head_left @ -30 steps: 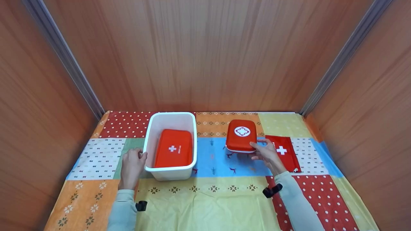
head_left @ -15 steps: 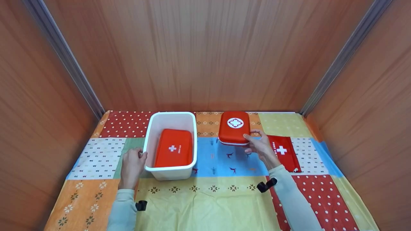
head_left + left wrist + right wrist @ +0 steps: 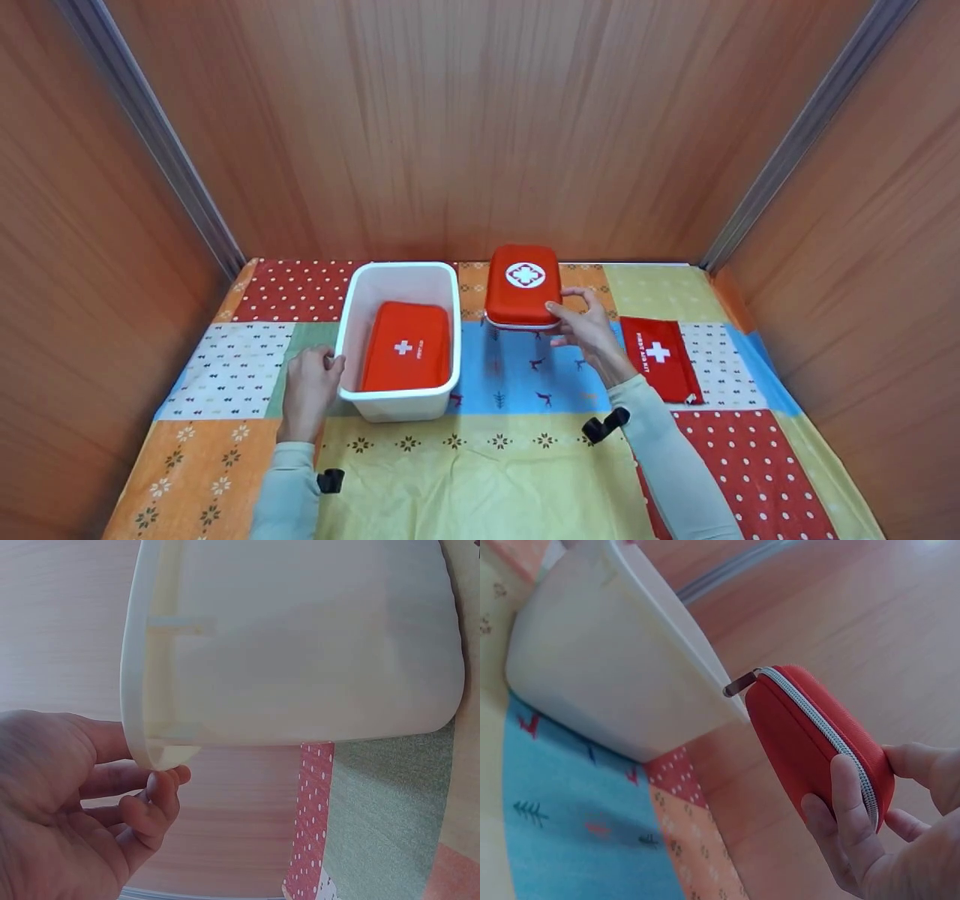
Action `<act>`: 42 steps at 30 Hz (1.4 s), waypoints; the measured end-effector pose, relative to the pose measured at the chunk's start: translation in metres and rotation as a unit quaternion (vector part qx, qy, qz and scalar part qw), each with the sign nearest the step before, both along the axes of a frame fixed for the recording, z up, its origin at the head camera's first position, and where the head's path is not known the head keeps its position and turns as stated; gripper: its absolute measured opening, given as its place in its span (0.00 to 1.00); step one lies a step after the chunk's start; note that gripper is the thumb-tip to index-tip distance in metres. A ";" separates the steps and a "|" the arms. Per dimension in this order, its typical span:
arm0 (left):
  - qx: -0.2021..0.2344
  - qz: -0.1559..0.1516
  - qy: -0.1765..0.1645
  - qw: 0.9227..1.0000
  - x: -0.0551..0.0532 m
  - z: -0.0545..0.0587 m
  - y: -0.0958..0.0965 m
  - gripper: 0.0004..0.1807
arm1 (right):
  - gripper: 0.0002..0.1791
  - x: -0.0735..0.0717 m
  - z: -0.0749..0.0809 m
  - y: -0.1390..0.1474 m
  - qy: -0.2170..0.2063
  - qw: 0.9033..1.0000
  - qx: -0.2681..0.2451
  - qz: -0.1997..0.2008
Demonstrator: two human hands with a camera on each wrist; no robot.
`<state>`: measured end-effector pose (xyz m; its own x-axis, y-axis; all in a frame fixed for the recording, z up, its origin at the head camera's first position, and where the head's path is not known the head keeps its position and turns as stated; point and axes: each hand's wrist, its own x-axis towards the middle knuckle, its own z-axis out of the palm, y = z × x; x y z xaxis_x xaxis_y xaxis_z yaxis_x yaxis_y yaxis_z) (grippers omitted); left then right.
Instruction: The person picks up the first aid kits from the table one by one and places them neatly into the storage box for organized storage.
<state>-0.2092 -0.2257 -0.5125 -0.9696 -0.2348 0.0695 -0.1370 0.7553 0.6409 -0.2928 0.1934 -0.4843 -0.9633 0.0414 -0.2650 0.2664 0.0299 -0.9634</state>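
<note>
My right hand [image 3: 592,334] grips a red zippered first aid case [image 3: 523,281] by its near right corner, thumb on top and fingers below. The case hangs above the cloth, right of a white plastic bin [image 3: 397,405]. In the right wrist view the case's silver zipper [image 3: 817,724] and its dark pull show. My left hand [image 3: 309,390] pinches the rim of the bin on its left side, as the left wrist view shows with curled fingers [image 3: 150,814] under the lip. Inside the bin lies a flat red first aid pouch [image 3: 409,326] with a white cross.
Another red first aid pouch [image 3: 660,360] lies on the patchwork tablecloth [image 3: 510,487] to the right, beside my right forearm. Wood-grain panels [image 3: 480,135] enclose the table at the back and both sides.
My right hand has lifted the red case and carried it left, toward the bin, uncovering more of the pouch on the right. My left hand stays on the rim.
</note>
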 end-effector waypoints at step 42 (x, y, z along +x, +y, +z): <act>0.020 -0.003 0.013 1.000 0.001 0.000 0.000 0.14 | 0.28 0.018 0.023 -0.115 0.046 0.991 0.017 0.125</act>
<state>-0.2084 -0.2256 -0.5127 -0.9690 -0.2322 0.0849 -0.1157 0.7294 0.6742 -0.2750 0.0788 -0.4610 -0.9648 -0.1936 -0.1780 0.1577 0.1158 -0.9807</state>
